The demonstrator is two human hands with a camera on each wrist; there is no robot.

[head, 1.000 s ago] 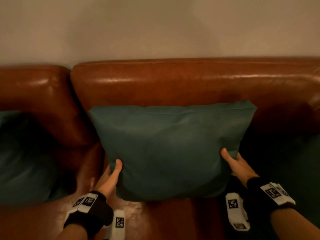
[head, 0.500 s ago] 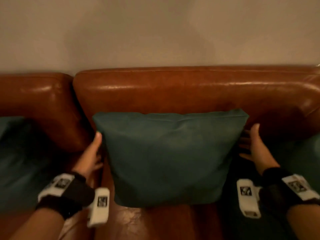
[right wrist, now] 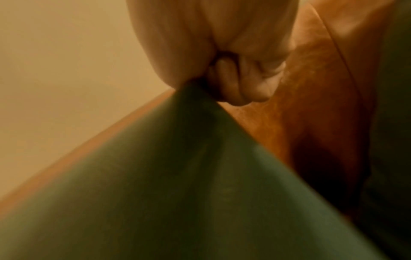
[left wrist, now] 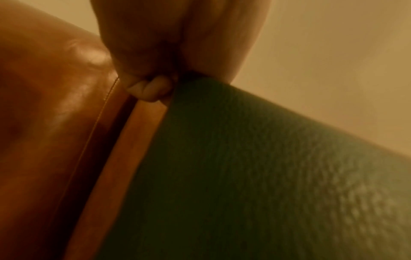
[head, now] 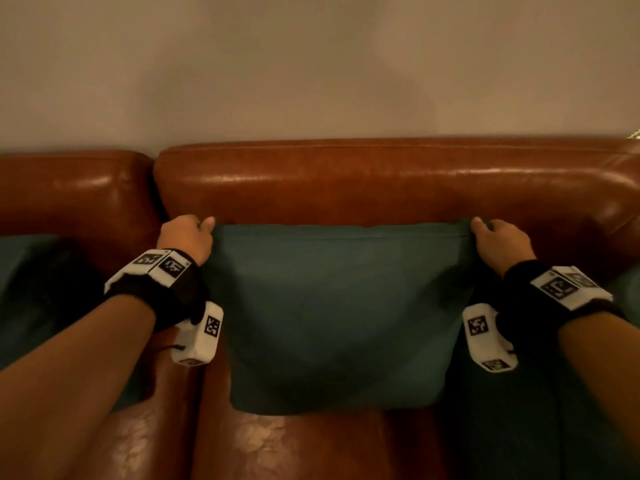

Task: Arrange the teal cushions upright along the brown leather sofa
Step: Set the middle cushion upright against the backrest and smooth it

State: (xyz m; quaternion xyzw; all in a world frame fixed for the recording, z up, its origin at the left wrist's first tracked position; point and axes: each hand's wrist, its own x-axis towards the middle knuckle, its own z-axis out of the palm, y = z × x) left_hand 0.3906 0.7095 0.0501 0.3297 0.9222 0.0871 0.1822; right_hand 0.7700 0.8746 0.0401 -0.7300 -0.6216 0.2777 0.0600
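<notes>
A teal cushion [head: 339, 313] stands upright against the backrest of the brown leather sofa [head: 381, 181], in the middle of the head view. My left hand [head: 194, 237] pinches its top left corner, thumb on the front. My right hand [head: 495, 237] pinches the top right corner. In the left wrist view curled fingers [left wrist: 151, 89] grip the teal cushion [left wrist: 255, 176] fabric at its corner. The right wrist view shows my fingers [right wrist: 235, 82] bunched round the teal cushion [right wrist: 177, 184] corner.
A second teal cushion [head: 38, 299] lies in shadow on the left seat. Another teal cushion [head: 630, 289] shows at the right edge. A plain wall [head: 311, 64] rises behind the sofa. Bare leather seat [head: 294, 448] lies in front.
Both hands rose from the cushion's lower sides to its top corners and took hold of them. The cushion now stands squarer against the backrest.
</notes>
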